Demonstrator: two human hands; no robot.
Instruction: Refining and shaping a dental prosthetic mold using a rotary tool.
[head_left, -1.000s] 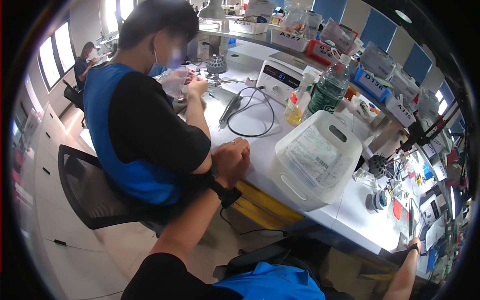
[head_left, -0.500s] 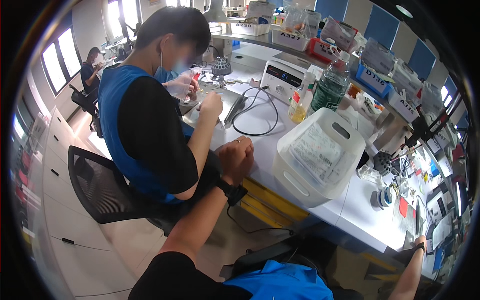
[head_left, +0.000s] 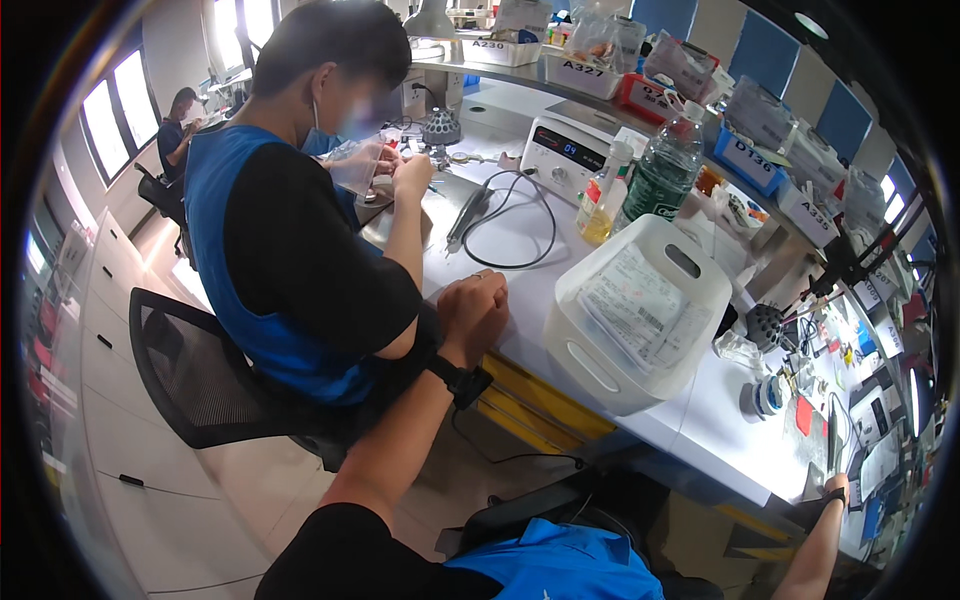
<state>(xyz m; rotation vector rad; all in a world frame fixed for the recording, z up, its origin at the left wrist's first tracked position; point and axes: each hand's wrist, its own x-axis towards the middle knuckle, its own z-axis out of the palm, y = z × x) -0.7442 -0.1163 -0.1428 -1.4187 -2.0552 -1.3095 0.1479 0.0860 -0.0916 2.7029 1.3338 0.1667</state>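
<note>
My left hand (head_left: 474, 312) rests on the near edge of the white worktable (head_left: 530, 325), with its fingers curled into a loose fist. A ring is on one finger and a black band with a small box sits on the wrist. Right of this hand stands a white plastic bin (head_left: 590, 375) with paper slips in a clear bag (head_left: 640, 305). My right hand (head_left: 838, 484) is small at the far right, by the table's edge next to a dark flat tool or strip (head_left: 834, 440). Its fingers are too small to make out.
Close on my left a co-worker (head_left: 290, 240) sits in a mesh chair (head_left: 190, 370), working with both hands. Behind the bin are a green-labelled bottle (head_left: 660, 165), a bottle of yellow liquid (head_left: 600, 205) and a control box (head_left: 565, 155). A corded handpiece (head_left: 468, 215) lies near my left hand.
The co-worker's right hand has risen away from the tabletop and come closer to their other hand. Their upper body has shifted slightly left. My two hands stay nearly where they were.
</note>
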